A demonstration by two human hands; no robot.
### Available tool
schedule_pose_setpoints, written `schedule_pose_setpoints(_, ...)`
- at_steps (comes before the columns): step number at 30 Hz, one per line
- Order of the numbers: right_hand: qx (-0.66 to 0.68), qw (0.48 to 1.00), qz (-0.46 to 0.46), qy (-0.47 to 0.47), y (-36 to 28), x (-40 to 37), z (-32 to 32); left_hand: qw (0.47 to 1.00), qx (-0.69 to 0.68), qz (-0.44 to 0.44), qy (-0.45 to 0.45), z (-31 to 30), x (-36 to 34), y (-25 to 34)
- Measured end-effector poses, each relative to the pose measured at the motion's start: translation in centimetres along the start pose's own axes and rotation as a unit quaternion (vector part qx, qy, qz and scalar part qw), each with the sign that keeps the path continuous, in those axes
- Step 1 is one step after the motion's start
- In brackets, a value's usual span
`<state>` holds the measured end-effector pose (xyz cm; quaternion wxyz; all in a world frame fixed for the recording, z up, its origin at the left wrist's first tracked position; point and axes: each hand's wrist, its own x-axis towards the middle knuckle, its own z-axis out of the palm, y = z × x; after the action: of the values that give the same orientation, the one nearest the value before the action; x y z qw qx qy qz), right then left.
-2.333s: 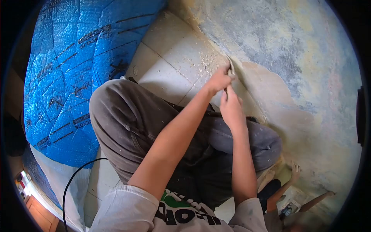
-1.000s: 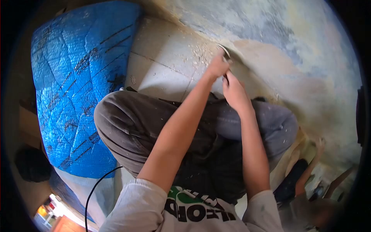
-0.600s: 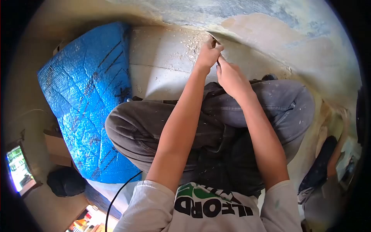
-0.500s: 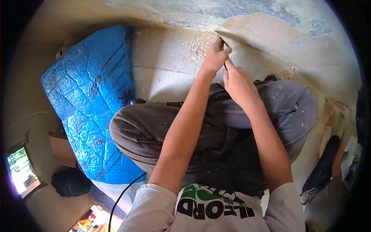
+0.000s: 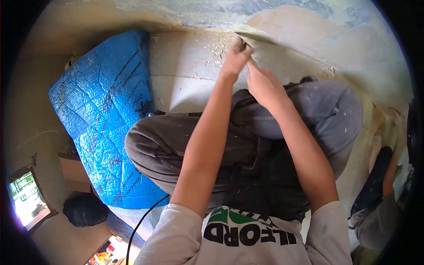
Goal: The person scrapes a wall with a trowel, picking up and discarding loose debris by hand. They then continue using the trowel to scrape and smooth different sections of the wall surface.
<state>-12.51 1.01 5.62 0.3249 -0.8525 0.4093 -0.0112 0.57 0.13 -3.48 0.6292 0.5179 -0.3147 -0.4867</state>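
Note:
My left hand is closed around a scraper close to its blade, at the foot of the wall. The blade's edge meets the wall base where it joins the floor; part of the blade is blurred. Just behind and to the right, my right hand is closed at the handle end, its forefinger pointing along toward the left hand. The handle itself is mostly hidden by the fingers. Pale chips and crumbs lie on the tiled floor beside the left hand.
A blue padded sheet stands at the left by my knee. My crossed legs are below my hands. A black cable runs past my left side. Another person shows partly at the far right. A black bag-like object sits lower left.
Both hands and the scraper have moved slightly left along the wall base. The camera view has also shifted a little. My grip looks the same.

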Motion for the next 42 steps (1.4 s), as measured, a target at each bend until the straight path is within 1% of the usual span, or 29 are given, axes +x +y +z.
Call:
schedule_pose_setpoints(1,0.008,1.0,0.012,0.01,-0.3,-0.9,-0.6,0.999,0.019,0.026,0.004,0.4,0.0,0.3)
schedule_pose_setpoints(3,0.013,1.0,0.02,0.018,-0.3,-0.2,-0.4,0.999,-0.007,0.048,-0.001,0.5,0.5,0.8)
schedule_pose_setpoints(5,0.002,0.999,0.012,0.031,1.0,0.7,1.0,0.999,-0.039,0.005,-0.016,0.3,0.4,0.7)
schedule_pose_setpoints(7,0.001,1.0,0.026,0.017,0.8,-0.2,0.4,0.999,-0.021,-0.017,-0.027,0.6,0.1,0.7)
schedule_pose_setpoints(9,0.006,1.0,0.005,0.022,0.5,-0.5,0.2,1.0,-0.01,0.008,0.0,0.5,-0.1,0.9)
schedule_pose_setpoints(10,0.004,1.0,-0.002,0.023,0.3,0.6,0.1,0.998,0.009,0.047,0.031,0.8,0.2,0.9)
schedule_pose_setpoints(11,0.006,1.0,0.009,0.006,0.3,1.3,0.4,0.998,0.007,0.047,0.036,0.4,0.3,0.9)
schedule_pose_setpoints(13,0.009,0.999,0.033,-0.009,0.6,0.9,0.5,0.999,-0.021,-0.024,0.002,-0.5,0.8,0.6)
schedule_pose_setpoints(14,0.008,1.0,0.022,0.001,0.6,0.5,0.4,0.998,0.021,-0.058,-0.013,-1.0,1.0,0.4)
schedule_pose_setpoints(15,0.009,1.0,0.009,0.007,0.3,0.1,0.3,0.998,0.021,-0.061,-0.013,-0.3,0.4,0.3)
schedule_pose_setpoints(17,0.011,1.0,0.014,0.016,-0.5,0.0,-0.4,0.998,0.011,0.036,0.055,0.8,0.0,1.0)
schedule_pose_setpoints(18,0.01,0.999,0.025,0.018,-0.6,-0.1,-0.4,0.999,0.009,0.042,0.032,0.4,0.3,1.1)
schedule_pose_setpoints(19,0.01,1.0,0.026,0.013,-0.5,0.2,0.1,0.999,0.008,0.039,0.036,0.0,0.2,0.9)
schedule_pose_setpoints(21,0.021,1.0,0.002,0.013,0.1,1.2,0.5,1.0,-0.021,-0.019,0.009,-0.7,0.6,1.0)
schedule_pose_setpoints(22,0.012,1.0,-0.002,-0.001,0.3,1.0,0.5,0.999,0.014,-0.038,0.008,-0.8,0.5,1.1)
schedule_pose_setpoints(23,0.013,1.0,-0.004,-0.001,0.3,0.6,0.5,0.999,0.015,-0.038,0.009,-0.6,0.2,1.1)
schedule_pose_setpoints(25,0.012,1.0,-0.003,0.028,-0.7,0.1,-0.1,0.998,0.017,0.034,0.045,0.0,0.0,1.6)
schedule_pose_setpoints(26,0.011,1.0,-0.008,0.025,-0.6,0.9,0.4,0.998,0.005,0.046,0.04,-0.3,0.2,1.6)
schedule_pose_setpoints(27,0.018,1.0,-0.008,0.016,-0.5,1.6,1.0,0.998,0.004,0.044,0.042,-0.8,0.2,1.5)
schedule_pose_setpoints(29,0.023,1.0,-0.004,0.012,0.5,1.5,1.3,0.999,0.025,-0.036,0.015,-1.6,0.6,1.4)
schedule_pose_setpoints(31,0.021,1.0,-0.01,0.012,-0.1,0.6,0.7,0.999,0.02,-0.021,0.02,-0.8,0.0,1.8)
schedule_pose_setpoints(32,0.022,1.0,-0.016,0.013,-0.3,1.1,0.6,0.999,0.01,0.021,0.04,-0.1,0.2,1.6)
schedule_pose_setpoints(33,0.021,1.0,-0.002,0.016,-0.4,1.3,0.6,0.996,-0.001,0.062,0.061,0.0,0.3,1.5)
schedule_pose_setpoints(34,0.018,1.0,0.013,0.013,-0.3,1.2,0.8,0.998,0.004,0.033,0.052,-0.5,0.5,1.4)
schedule_pose_setpoints(35,0.017,1.0,0.015,0.005,-0.2,1.1,1.1,0.998,0.001,0.027,0.056,-0.9,0.2,1.2)
schedule_pose_setpoints(37,0.017,1.0,0.011,-0.009,-0.2,1.7,0.8,0.998,0.016,-0.044,0.044,-1.3,0.8,1.2)
schedule_pose_setpoints(39,0.015,1.0,0.001,-0.019,-0.6,1.3,0.4,0.999,0.02,-0.013,0.033,-1.3,0.7,1.1)
schedule_pose_setpoints(41,0.02,0.999,0.039,-0.032,-1.2,1.6,0.4,0.996,0.021,0.043,0.072,-1.0,0.6,1.1)
schedule_pose_setpoints(42,0.016,0.998,0.036,-0.039,-1.3,2.0,0.8,0.996,0.066,0.019,0.051,-3.2,2.1,-1.3)
